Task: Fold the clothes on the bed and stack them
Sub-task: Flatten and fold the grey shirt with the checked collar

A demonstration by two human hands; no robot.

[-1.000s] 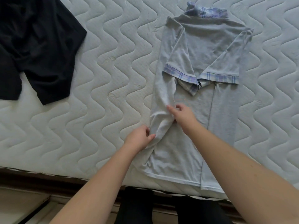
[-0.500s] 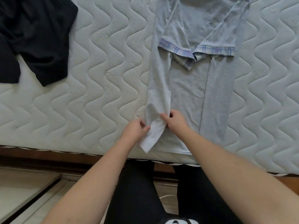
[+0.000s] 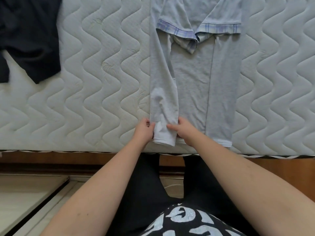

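Note:
A light grey shirt point(image 3: 192, 79) with plaid-trimmed sleeves lies lengthwise on the white quilted mattress point(image 3: 102, 82), both long sides folded inward. Its hem reaches the mattress's near edge. My left hand point(image 3: 144, 130) pinches the outer edge of the left folded panel near the hem. My right hand point(image 3: 183, 132) grips the inner edge of that same panel, thumb on top. A dark navy garment point(image 3: 29, 36) lies spread at the top left of the bed.
The wooden bed frame point(image 3: 272, 163) runs below the mattress edge. Pale floor with a dark strip point(image 3: 34, 201) shows at the lower left. My dark trousers and printed top fill the bottom middle.
Both hands slid down the left folded panel to its hem, straightening it flat and parallel to the shirt's side. The view has tilted down toward the bed edge.

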